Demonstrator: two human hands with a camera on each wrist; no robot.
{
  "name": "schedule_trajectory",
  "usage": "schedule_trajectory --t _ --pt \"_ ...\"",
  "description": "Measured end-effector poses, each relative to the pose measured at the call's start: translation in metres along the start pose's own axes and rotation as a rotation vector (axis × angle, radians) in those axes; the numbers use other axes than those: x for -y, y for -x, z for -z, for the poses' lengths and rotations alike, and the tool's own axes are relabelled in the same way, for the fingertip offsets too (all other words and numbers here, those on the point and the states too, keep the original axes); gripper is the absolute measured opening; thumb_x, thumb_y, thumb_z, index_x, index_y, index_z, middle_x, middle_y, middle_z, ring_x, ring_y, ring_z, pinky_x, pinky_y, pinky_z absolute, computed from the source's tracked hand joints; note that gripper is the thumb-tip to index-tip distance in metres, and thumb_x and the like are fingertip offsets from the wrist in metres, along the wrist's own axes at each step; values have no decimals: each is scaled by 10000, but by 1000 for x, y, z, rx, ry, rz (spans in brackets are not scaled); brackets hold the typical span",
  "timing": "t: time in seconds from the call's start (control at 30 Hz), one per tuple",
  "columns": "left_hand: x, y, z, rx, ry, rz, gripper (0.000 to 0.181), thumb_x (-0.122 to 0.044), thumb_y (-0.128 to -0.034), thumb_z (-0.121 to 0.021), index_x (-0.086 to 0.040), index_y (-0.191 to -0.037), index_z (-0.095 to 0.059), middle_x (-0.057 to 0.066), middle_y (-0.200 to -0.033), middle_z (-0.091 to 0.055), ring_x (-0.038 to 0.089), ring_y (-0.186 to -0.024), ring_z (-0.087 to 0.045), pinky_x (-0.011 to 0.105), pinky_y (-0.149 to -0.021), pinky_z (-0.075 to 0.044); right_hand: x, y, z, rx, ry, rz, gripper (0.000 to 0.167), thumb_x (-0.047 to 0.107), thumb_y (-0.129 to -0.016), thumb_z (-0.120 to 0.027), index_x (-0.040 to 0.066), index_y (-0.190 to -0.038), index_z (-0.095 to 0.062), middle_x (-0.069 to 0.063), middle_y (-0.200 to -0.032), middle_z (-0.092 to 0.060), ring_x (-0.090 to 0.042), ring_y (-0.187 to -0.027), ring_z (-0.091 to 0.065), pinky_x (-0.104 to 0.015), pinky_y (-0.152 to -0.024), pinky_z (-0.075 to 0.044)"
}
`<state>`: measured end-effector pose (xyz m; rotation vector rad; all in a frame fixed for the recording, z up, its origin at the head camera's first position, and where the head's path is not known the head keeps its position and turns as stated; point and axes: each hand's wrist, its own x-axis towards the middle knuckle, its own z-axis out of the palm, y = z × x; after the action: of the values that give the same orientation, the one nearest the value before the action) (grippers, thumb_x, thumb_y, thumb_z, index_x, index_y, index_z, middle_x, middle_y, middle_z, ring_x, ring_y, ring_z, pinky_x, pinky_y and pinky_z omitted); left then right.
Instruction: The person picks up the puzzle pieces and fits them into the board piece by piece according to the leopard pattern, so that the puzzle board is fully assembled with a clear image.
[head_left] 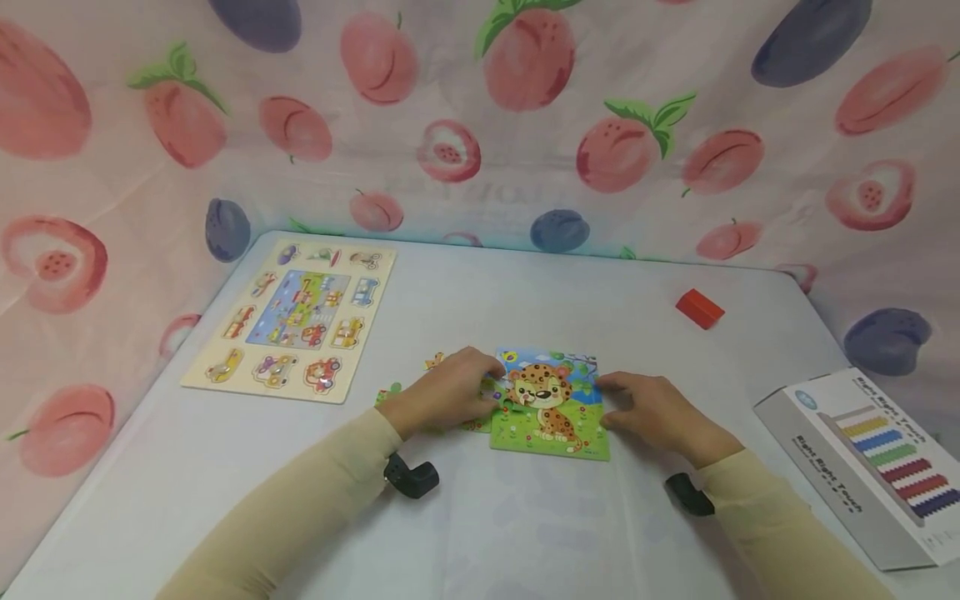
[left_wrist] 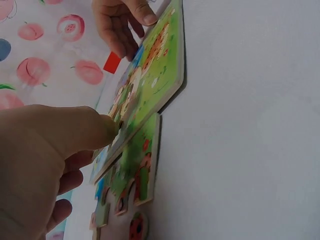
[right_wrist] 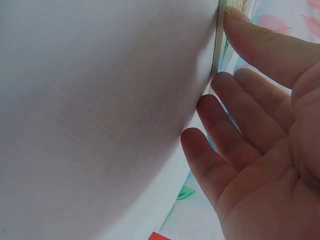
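Note:
A square leopard jigsaw puzzle (head_left: 551,429) lies in the middle of the table, its animal, flowers and sky showing. At its left side my left hand (head_left: 453,387) pinches a small puzzle piece (head_left: 507,408) between thumb and fingers, just over the picture; most of that piece is hidden. My right hand (head_left: 652,412) touches the puzzle's right edge with thumb and fingertips, its fingers extended in the right wrist view. Under and behind my left hand lies a second puzzle with loose pieces (left_wrist: 141,182), partly covered by the leopard puzzle's edge.
A wooden vehicle peg puzzle (head_left: 341,390) lies at the back left. Toward the back right sits a red block (head_left: 700,309). A white box (head_left: 840,475) with coloured bars printed on it stands at the right edge. Fruit-patterned cloth (head_left: 495,150) rises behind the table.

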<state>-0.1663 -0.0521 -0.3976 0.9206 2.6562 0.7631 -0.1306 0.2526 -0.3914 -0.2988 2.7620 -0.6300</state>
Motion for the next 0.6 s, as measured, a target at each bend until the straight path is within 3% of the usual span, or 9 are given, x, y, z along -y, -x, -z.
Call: schedule_trajectory --t 0.6 --pt "-8 -8 -11 -7 -46 -3 352 -171 -906 -741 -55 -1229 -662 62 -1188 -639 200 -1158 -540 355 -1005 -445 1 1 0 -2 -6 -6 571 158 -859 -790 31 -1376 -581 -199 -1408 -540 -429 -1326 -442 -601 -1049 -375"
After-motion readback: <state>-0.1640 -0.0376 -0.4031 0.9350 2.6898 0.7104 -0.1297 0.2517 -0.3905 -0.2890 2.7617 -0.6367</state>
